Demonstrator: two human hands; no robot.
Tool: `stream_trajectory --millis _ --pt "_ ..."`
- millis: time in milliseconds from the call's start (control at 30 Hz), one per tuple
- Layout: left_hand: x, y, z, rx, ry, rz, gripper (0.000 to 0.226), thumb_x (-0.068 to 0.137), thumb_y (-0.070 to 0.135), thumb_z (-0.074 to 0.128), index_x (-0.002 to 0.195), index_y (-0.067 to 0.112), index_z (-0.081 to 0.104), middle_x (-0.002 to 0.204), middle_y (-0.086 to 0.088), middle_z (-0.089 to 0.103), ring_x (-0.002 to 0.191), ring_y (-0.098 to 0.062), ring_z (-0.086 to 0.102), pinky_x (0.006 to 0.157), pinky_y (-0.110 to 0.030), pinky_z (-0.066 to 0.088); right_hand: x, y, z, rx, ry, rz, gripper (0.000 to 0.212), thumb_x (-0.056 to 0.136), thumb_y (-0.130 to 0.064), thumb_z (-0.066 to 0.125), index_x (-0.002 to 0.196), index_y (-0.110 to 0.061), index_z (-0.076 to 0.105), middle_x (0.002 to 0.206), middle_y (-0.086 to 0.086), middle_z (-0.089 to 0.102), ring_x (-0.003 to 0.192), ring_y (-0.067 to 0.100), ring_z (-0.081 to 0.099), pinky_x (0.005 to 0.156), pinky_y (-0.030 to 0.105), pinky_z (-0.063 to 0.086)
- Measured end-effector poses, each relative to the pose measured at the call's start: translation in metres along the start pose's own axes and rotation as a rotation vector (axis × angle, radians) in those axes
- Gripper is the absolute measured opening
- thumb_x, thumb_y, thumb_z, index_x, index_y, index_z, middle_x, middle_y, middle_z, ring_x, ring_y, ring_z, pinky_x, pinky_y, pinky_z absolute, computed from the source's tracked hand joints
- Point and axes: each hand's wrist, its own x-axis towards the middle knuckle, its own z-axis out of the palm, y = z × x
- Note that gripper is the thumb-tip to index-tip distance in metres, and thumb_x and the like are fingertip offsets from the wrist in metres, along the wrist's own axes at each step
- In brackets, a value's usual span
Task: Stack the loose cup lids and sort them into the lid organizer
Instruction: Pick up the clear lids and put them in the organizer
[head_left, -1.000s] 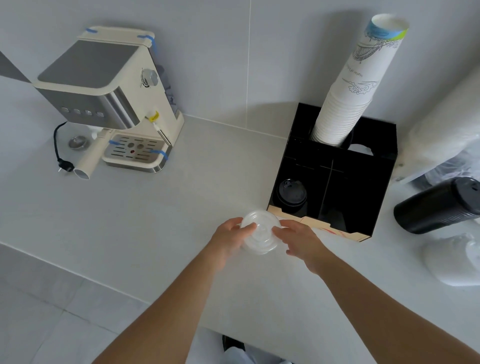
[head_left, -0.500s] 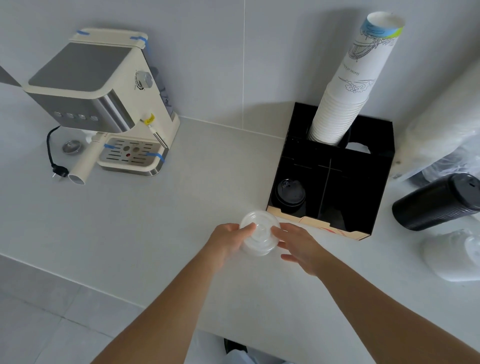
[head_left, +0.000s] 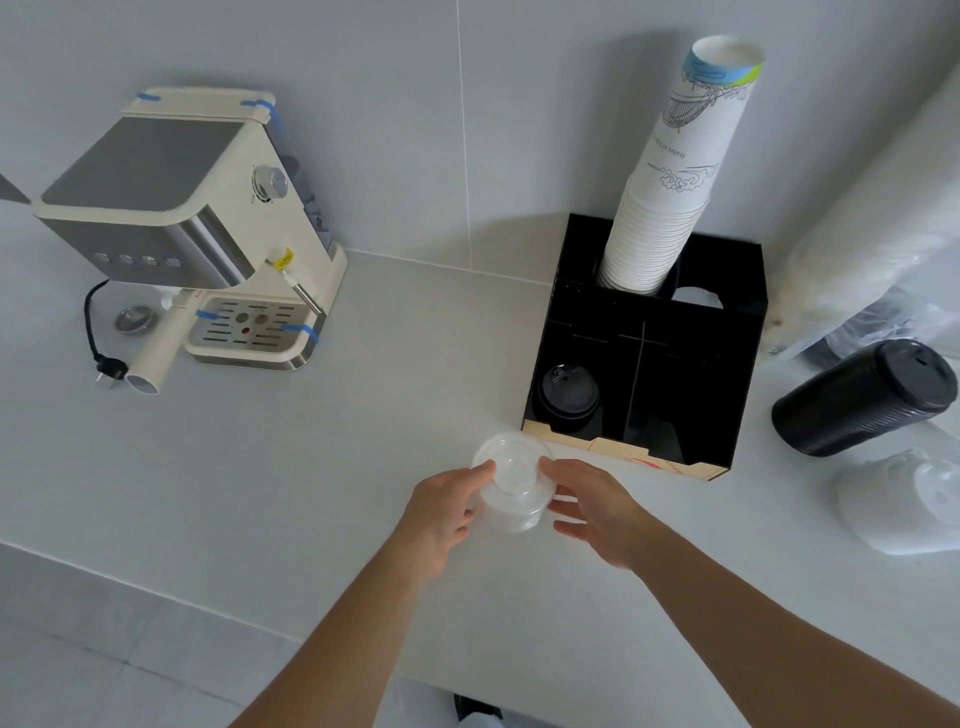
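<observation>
A short stack of clear plastic lids (head_left: 513, 480) is held just in front of the black lid organizer (head_left: 727, 395). My left hand (head_left: 441, 514) grips the stack's left side with thumb and fingers. My right hand (head_left: 597, 506) touches its right side with the fingertips, the other fingers spread. Black lids (head_left: 569, 389) sit in the organizer's front left compartment. A tall stack of white paper cups (head_left: 675, 171) rises from its back left slot. A sleeve of black lids (head_left: 862, 397) lies on its side to the right, with white lids (head_left: 904, 501) below it.
A cream espresso machine (head_left: 187, 228) stands at the back left of the white counter (head_left: 311, 457), its portafilter and power plug beside it. A plastic-wrapped sleeve (head_left: 883, 249) leans at the far right. The counter's front edge runs across the lower left, with floor tiles below it.
Both hands and the clear lid stack have stayed almost in place before the organizer. The right hand's fingers have opened slightly along the stack's right side.
</observation>
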Motion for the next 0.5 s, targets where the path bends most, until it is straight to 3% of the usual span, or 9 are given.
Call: stream_trajectory --millis 100,200,367,500 --pt "-0.009 0.005 0.005 0.011 -0.004 0.049 0.032 0.079 0.043 0.070 0.102 0.020 0.067 0.112 0.000 0.066 0.105 -0.026 0.064 0.090 -0.034 0.047 -0.013 -0.001 -0.004 0.038 -0.010 -0.024 0.036 0.089 -0.038 0.068 0.116 -0.016 0.063 0.119 0.010 0.066 0.112 0.031 0.063 0.104 0.050 0.047" --pt "-0.018 0.008 0.013 0.058 -0.006 0.095 0.023 0.079 0.044 0.070 0.092 0.024 0.070 0.107 -0.004 0.066 0.111 -0.031 0.063 0.090 -0.036 0.050 -0.025 -0.003 -0.010 0.087 0.014 -0.058 0.037 0.089 -0.035 0.068 0.119 -0.014 0.063 0.119 0.011 0.067 0.111 0.031 0.064 0.102 0.048 0.050" --pt "-0.031 0.016 0.037 0.076 -0.051 0.175 0.037 0.066 0.052 0.072 0.088 0.023 0.077 0.103 -0.008 0.070 0.097 -0.021 0.065 0.097 -0.039 0.050 -0.048 -0.011 -0.031 0.173 0.029 -0.142 0.026 0.090 -0.029 0.067 0.110 -0.013 0.068 0.111 0.007 0.072 0.107 0.027 0.066 0.099 0.043 0.051" --pt "-0.041 0.029 0.061 0.070 -0.102 0.225 0.030 0.078 0.048 0.070 0.097 0.026 0.076 0.110 -0.004 0.074 0.109 -0.020 0.066 0.099 -0.036 0.050 -0.063 -0.022 -0.052 0.197 0.056 -0.219 0.027 0.090 -0.027 0.067 0.112 -0.012 0.067 0.113 0.006 0.071 0.108 0.026 0.065 0.100 0.041 0.050"
